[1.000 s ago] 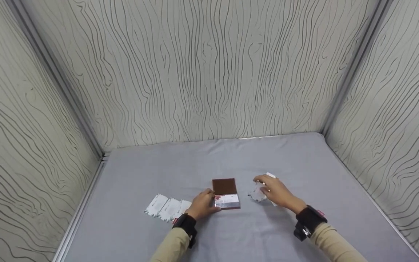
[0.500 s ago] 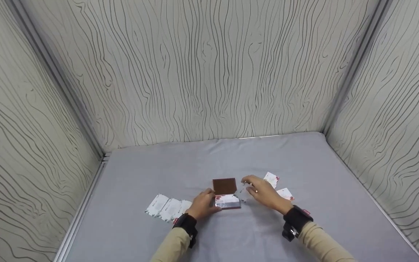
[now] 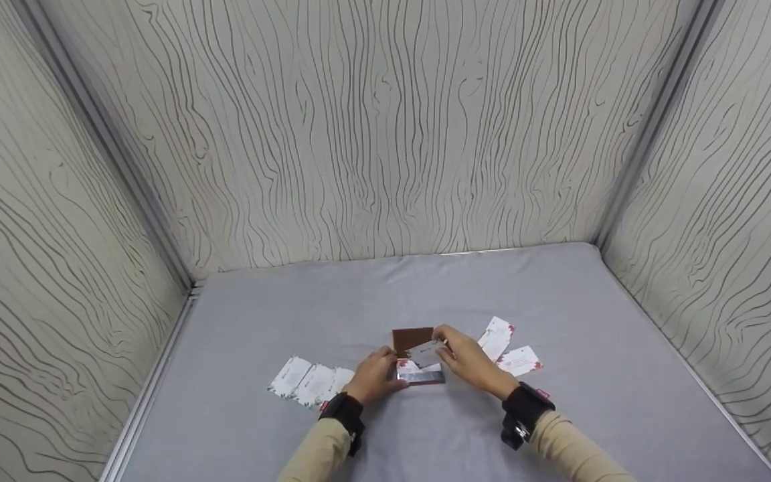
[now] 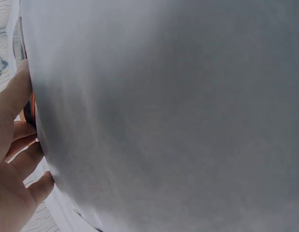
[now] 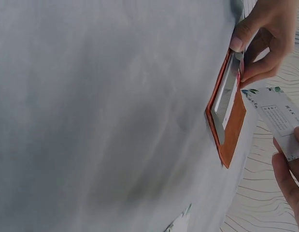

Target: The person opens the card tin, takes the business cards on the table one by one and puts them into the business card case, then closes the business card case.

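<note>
A brown card holder [image 3: 404,339] lies unfolded on the grey cloth, its clear pocket nearer me with a red-flowered card inside. My left hand [image 3: 373,376] grips the holder's left edge between thumb and fingers; in the right wrist view this left hand [image 5: 267,36] pinches the pocket end. Between the thumb and fingers of my right hand [image 3: 467,360] is a white business card [image 3: 424,353] with green leaves at its corners. The right wrist view has this business card [image 5: 275,116] tilted above the holder [image 5: 232,137]. Its lower corner is close to the pocket.
To the left, several white cards with green leaves [image 3: 290,377] lie overlapping, partly behind the left hand. White cards with red flowers [image 3: 521,361] lie right of the holder, beside the right forearm. Patterned panels [image 3: 385,134] enclose the table at the back and sides.
My right hand has carried the leaf-patterned card leftward from the right-hand cards to above the holder, uncovering the red-flowered cards. The left hand has stayed at the holder's edge.
</note>
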Demonstrator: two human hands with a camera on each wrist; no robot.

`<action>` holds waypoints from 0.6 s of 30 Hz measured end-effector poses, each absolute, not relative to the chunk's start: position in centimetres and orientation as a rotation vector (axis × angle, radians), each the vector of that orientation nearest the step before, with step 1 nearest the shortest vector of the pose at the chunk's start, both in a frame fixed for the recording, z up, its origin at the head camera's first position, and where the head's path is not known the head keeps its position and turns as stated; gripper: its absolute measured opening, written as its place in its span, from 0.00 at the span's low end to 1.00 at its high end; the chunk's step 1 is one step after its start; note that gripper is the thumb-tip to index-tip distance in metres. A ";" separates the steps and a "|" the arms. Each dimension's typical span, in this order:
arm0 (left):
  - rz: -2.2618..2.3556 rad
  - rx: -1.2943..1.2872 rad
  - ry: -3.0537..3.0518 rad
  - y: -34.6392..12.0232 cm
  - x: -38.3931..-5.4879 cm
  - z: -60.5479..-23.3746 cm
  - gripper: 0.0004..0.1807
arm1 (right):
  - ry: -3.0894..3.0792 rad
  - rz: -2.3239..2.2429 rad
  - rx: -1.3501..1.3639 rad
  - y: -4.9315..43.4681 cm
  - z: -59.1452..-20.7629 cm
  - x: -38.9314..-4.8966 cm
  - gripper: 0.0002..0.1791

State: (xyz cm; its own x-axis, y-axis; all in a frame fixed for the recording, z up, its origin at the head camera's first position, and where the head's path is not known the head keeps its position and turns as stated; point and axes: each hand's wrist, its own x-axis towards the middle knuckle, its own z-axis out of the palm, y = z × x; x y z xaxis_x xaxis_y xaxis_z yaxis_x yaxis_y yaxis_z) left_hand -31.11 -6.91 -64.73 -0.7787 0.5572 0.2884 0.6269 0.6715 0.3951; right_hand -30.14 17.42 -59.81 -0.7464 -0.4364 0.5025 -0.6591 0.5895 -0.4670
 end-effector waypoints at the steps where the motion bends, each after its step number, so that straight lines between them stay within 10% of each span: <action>1: -0.716 -0.973 -2.743 -6.9 -31.1 -64.7 0.27 | -2.492 0.928 0.889 17.3 -59.9 -30.1 0.13; 18: -0.720 -0.907 -2.826 -6.6 -30.9 -64.1 0.28 | -2.585 0.944 0.849 16.3 -62.0 -30.6 0.16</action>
State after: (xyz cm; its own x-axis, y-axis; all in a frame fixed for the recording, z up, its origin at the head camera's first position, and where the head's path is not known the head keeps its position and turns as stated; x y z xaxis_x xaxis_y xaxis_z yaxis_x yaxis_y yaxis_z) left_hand -30.85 -6.60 -64.09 -0.8203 0.5278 0.2203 0.5688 0.7131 0.4098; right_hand -30.63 16.27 -62.00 -0.7950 -0.4357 0.4220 -0.6051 0.6177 -0.5023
